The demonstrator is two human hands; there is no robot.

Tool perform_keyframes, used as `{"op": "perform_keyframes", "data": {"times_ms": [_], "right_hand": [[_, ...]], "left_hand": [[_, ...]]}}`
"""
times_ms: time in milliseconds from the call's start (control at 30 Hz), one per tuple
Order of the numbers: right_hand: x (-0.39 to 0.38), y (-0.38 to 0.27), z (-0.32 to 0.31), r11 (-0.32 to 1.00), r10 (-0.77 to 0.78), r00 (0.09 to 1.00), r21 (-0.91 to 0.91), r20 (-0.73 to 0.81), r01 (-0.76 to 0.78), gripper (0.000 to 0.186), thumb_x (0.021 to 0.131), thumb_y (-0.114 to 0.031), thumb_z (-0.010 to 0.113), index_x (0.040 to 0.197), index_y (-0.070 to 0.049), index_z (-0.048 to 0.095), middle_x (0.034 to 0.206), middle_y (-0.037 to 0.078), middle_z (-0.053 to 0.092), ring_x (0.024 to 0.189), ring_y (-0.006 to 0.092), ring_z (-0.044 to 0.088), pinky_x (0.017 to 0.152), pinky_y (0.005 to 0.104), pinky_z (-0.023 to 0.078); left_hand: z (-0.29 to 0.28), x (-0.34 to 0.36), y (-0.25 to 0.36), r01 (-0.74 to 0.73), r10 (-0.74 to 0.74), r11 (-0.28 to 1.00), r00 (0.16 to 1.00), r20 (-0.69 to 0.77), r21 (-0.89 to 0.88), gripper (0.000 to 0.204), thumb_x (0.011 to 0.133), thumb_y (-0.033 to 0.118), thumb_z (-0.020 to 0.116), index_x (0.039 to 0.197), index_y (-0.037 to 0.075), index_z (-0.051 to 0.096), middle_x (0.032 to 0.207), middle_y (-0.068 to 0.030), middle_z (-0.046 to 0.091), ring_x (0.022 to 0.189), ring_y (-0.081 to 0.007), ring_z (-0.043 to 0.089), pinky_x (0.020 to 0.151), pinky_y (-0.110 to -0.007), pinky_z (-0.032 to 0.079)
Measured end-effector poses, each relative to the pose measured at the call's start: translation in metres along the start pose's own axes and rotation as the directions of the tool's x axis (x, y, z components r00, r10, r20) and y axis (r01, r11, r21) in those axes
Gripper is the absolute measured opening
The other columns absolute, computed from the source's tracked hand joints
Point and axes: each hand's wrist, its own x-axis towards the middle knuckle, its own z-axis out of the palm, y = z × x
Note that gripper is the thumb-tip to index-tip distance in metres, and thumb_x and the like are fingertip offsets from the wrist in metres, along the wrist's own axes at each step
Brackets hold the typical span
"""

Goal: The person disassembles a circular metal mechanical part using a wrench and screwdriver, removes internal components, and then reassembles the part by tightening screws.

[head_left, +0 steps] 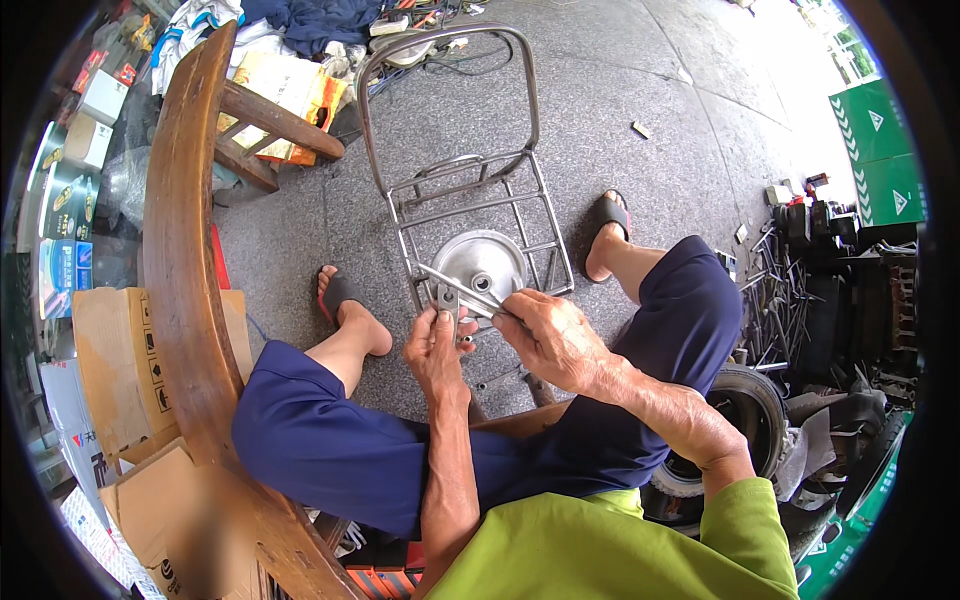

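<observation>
My left hand [437,352] pinches a small flat metal bracket [447,297] with a hole in it, between thumb and fingers. My right hand [556,338] is closed on a thin metal bar [450,280], which slants up and left across the bracket; what kind of tool it is cannot be made out. Just beyond both hands is a round silver wheel [482,255] with a hub at its centre. It lies at the near end of a tubular metal cart frame [534,100], which stretches away between my feet. Small metal parts [482,385] lie on the floor below my hands.
A wooden bench [180,200] curves along my left, with cardboard boxes [115,345] beside it. To the right are a tyre [767,400], a heap of metal rods [775,290] and green panels [880,130]. Cloths and cables [470,60] lie at the back.
</observation>
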Motion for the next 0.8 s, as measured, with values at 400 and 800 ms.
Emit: {"op": "perform_keyframes", "data": {"times_ms": [400,800], "right_hand": [[0.0,0.0005,0.0011,1.0,-0.013,1.0,-0.002,-0.005,0.013,0.02,0.095,-0.014,0.059,0.086,0.003,0.055,0.078,0.018,0.056,0.072,0.0394,0.06,0.061,0.0454,0.047],[-0.0002,-0.0006,0.0003,1.0,0.02,1.0,-0.016,0.02,-0.02,0.019,0.095,-0.015,0.058,0.088,0.003,0.057,0.079,0.018,0.057,0.074,0.0393,0.061,0.063,0.0453,0.048]], "left_hand": [[0.0042,0.0003,-0.0034,-0.03,0.03,0.999,0.999,-0.017,0.028,0.027,0.097,0.017,0.06,0.116,-0.001,0.063,0.097,-0.0115,0.071,0.076,-0.0159,0.069,0.059,-0.023,0.052],[-0.0036,0.0051,0.0009,0.017,-0.019,0.999,0.999,0.041,0.051,0.025,0.097,0.019,0.058,0.113,0.0,0.064,0.096,-0.0094,0.072,0.077,-0.0136,0.07,0.056,-0.021,0.043]]}}
